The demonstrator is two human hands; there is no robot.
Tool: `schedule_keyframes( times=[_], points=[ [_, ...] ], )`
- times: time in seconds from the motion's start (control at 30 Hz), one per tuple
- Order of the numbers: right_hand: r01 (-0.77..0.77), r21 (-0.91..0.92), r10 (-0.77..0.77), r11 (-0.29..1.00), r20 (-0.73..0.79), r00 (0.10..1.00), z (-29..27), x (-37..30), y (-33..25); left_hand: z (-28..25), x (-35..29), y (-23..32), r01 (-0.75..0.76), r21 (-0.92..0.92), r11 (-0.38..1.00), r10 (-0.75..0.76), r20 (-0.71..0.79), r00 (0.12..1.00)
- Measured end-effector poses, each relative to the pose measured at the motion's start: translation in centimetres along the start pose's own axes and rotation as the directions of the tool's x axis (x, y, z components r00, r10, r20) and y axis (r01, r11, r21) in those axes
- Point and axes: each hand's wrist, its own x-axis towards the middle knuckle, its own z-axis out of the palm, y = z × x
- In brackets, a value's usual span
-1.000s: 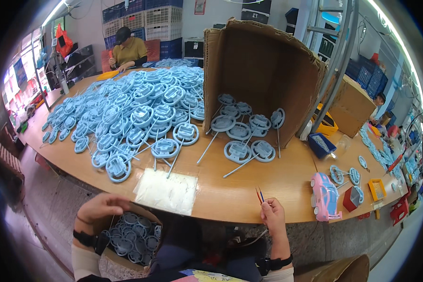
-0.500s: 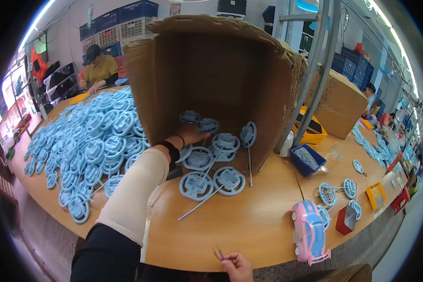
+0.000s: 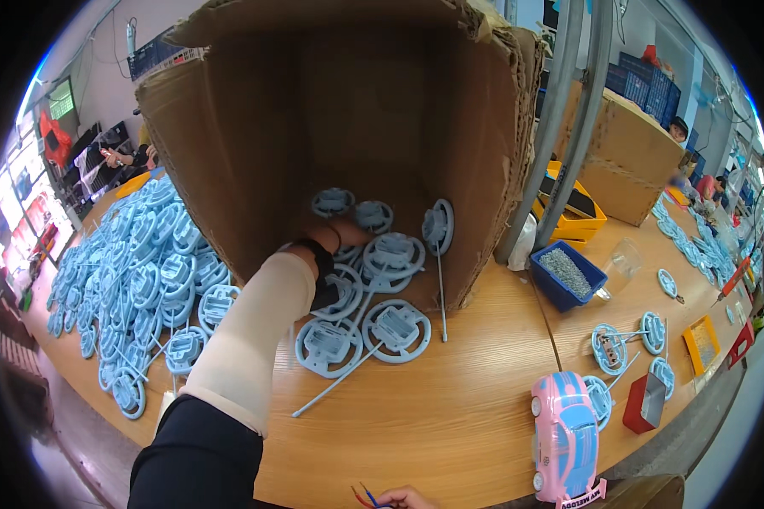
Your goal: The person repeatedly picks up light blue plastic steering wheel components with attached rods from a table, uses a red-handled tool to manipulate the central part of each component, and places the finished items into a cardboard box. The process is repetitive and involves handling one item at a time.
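Table (image 3: 450, 424): bearing blue wheels (image 3: 396, 324), likely light, stiff, rims (image 3: 427, 333) offering grip. Left hand (image 3: 348, 231): reaching into eleven-o'clock carton (image 3: 335, 127), finger spread unclear. Right hand (image 3: 406, 498): holding wires (image 3: 368, 494), six o'clock.

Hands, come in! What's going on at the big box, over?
Left hand in cardboard box, among blue wheels, grip unclear. Right hand holding red and blue wires. Wheels crowd around left hand.

Pale wall (image 3: 106, 72) at back L w/ small greenish window (image 3: 61, 99); big bright window (image 3: 19, 191) far L. Brown wood desk (image 3: 450, 382) across ctr, greyish floor (image 3: 85, 433) past its L edge. Metal posts (image 3: 583, 110) R of ctr, blue crates (image 3: 641, 85) stacked bhnd. Bright light (image 3: 758, 127) far R.
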Motion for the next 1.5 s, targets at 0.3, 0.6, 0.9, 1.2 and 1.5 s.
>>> schedule_keyframes(
  times=[0.3, 0.6, 0.9, 1.2, 1.5],
  points=[
    [0.087, -0.023, -0.088, 0.996, -0.059, 0.994, 0.2, 0.1, 2.1, 1.1, -10.6, 5.2, -0.013, 0.045, 0.999, 0.012, 0.027, 1.0],
    [0.269, -0.18, -0.275, 0.946, -0.008, 0.961, -0.3, 0.8, 4.3, 3.0, -17.2, 3.5, -0.162, 0.099, 0.982, 0.152, 0.096, 0.984],
    [0.259, -0.098, -0.258, 0.961, 0.024, 0.966, -0.2, 1.0, 4.2, 3.0, -28.5, 0.8, -0.508, 0.084, 0.857, 0.511, -0.264, 0.818],
    [0.374, -0.166, -0.386, 0.912, -0.043, 0.922, 0.0, 1.1, 5.2, 6.6, -40.2, -3.0, -0.639, 0.288, 0.713, 0.681, -0.067, 0.729],
    [0.36, -0.16, -0.376, 0.919, -0.077, 0.924, 0.4, 0.5, 4.6, 7.3, -39.9, -5.0, -0.458, 0.112, 0.882, 0.471, -0.245, 0.847]
  ],
)
